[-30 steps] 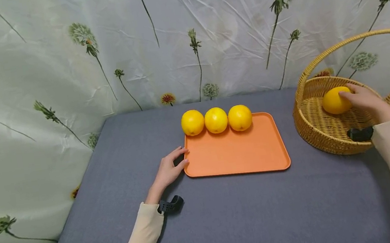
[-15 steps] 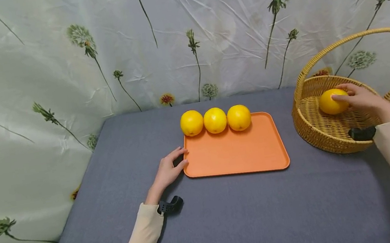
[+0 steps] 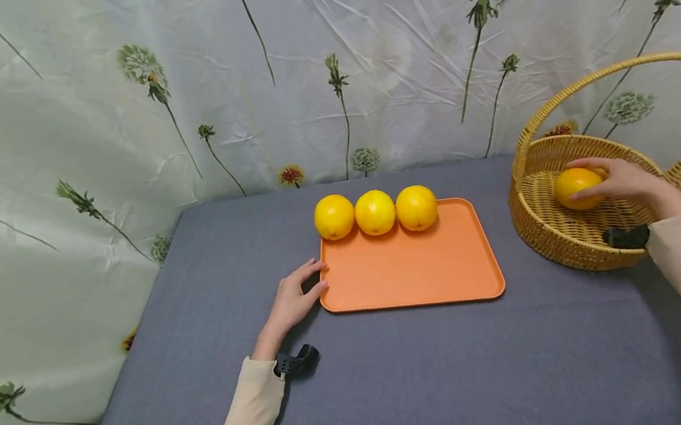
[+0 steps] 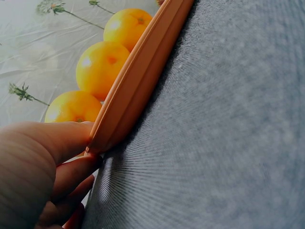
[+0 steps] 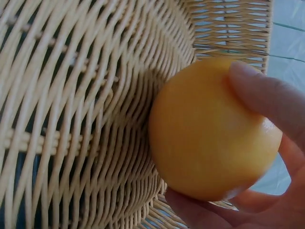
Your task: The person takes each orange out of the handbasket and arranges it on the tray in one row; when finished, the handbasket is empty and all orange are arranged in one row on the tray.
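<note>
Inside the wicker basket (image 3: 551, 242), my right hand (image 3: 627, 182) grips an orange (image 3: 575, 189). The right wrist view shows the thumb on one side of this orange (image 5: 209, 138) and curled fingers on the other, close against the woven bottom. My left hand (image 3: 290, 298) holds the left edge of an orange-coloured rectangular tray (image 3: 412, 267). In the left wrist view its thumb lies on the rim of the tray (image 4: 133, 86) with the fingers beneath. Three more oranges (image 3: 375, 213) sit in a row along the tray's back edge, the leftmost at the corner.
A tall arched handle (image 3: 625, 65) rises over the basket at the right. Grey cloth (image 3: 413, 375) covers the table. Behind and to the left hangs a pale curtain (image 3: 277, 120) printed with dandelions.
My right hand has moved the orange slightly left and lower within the basket. The left hand, the tray and the row of oranges have stayed in place.
</note>
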### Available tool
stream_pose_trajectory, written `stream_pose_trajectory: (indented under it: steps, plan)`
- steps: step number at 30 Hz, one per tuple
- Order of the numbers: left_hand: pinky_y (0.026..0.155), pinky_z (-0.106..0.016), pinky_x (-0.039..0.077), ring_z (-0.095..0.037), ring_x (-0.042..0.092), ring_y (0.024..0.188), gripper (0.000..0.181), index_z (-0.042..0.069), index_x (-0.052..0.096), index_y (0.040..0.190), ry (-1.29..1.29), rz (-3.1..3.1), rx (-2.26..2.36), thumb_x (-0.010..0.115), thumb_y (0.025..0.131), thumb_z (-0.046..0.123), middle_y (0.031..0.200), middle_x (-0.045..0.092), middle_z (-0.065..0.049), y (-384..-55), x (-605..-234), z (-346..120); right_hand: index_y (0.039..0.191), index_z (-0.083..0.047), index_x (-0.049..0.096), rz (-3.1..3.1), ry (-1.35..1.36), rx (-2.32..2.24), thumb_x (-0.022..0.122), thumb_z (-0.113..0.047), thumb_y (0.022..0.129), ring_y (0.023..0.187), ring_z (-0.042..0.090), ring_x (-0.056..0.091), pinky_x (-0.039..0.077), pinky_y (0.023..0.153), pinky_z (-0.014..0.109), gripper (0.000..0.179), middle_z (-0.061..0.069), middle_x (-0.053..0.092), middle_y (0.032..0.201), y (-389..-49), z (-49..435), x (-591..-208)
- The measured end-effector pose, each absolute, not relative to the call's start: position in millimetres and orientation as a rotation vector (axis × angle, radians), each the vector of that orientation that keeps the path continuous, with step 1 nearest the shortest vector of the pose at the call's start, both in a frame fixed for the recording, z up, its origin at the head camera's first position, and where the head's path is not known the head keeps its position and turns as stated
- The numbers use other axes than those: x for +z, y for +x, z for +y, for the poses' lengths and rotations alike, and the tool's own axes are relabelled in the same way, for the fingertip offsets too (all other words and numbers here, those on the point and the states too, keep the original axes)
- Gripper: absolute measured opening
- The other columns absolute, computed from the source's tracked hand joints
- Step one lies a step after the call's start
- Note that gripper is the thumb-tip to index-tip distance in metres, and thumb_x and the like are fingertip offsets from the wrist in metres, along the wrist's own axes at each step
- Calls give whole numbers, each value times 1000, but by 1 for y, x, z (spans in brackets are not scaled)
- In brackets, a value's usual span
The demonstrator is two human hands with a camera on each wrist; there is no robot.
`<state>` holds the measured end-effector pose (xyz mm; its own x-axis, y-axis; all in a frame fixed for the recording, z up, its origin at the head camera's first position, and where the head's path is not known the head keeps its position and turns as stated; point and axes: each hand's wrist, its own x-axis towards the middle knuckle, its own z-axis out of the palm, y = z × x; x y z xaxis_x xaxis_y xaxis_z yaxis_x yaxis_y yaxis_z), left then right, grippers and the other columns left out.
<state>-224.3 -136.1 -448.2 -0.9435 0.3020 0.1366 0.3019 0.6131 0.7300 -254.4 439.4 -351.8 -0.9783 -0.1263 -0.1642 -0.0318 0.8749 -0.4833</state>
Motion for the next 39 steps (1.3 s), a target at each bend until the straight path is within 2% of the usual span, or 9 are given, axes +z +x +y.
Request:
stream_pose_trajectory:
  steps: [5,12,19,25,27,30,32,34,39]
  plan:
    - [112,-50,32,-31,43,134,37,8,60,125,515,2809,1285,62,89,17,138,51,-17,-224,-448,-136,137,2,38,2877,-94,-708,73,-27,79,82,18,50,38,68,28,74,34,51,121,-254,438,-344]
    - [111,-50,33,-32,45,133,37,7,60,124,537,2820,1295,62,89,17,138,52,-18,-225,-447,-137,141,-6,35,2897,-72,-598,71,-36,80,104,41,44,33,70,32,77,34,39,133,-254,434,-331]
    - [112,-51,32,-32,44,134,37,8,60,125,513,2811,1282,62,89,17,139,51,-18,-225,-447,-139,142,-3,33,2897,-107,-665,72,-30,80,108,42,42,35,74,33,79,35,35,137,-253,427,-324]
    - [112,-51,32,-32,44,134,37,8,60,125,506,2813,1286,62,89,17,139,50,-18,-224,-447,-139,140,-5,38,2983,-165,-628,75,-30,77,105,43,47,37,71,34,77,37,43,132,-249,421,-316]
    - [112,-51,32,-32,44,134,37,8,60,125,502,2815,1283,63,89,17,139,51,-18,-224,-447,-139,139,-6,40,3006,-176,-622,75,-30,77,105,41,48,37,72,35,75,36,44,131,-247,419,-314]
    - [112,-50,32,-32,44,134,38,9,60,125,502,2814,1274,63,89,18,139,51,-18,-225,-448,-139,139,-9,43,3036,-182,-666,76,-30,77,99,15,51,36,73,30,73,32,47,130,-242,418,-313]
    - [112,-50,32,-32,44,134,38,9,60,126,507,2811,1269,63,89,18,139,51,-17,-225,-448,-138,138,-11,45,3058,-195,-713,77,-28,76,91,-5,45,34,72,24,72,26,49,129,-238,417,-313]
    - [112,-50,32,-32,44,134,38,9,59,126,514,2807,1268,62,89,19,140,50,-17,-226,-448,-138,137,-14,47,3086,-203,-763,78,-26,75,82,-17,36,31,70,19,70,12,53,125,-234,417,-313]
    - [112,-50,32,-32,43,134,38,8,60,126,521,2806,1269,62,89,18,139,50,-18,-226,-449,-137,136,-19,50,3143,-223,-787,79,-26,74,85,-18,32,29,72,18,69,-12,50,115,-224,412,-311]
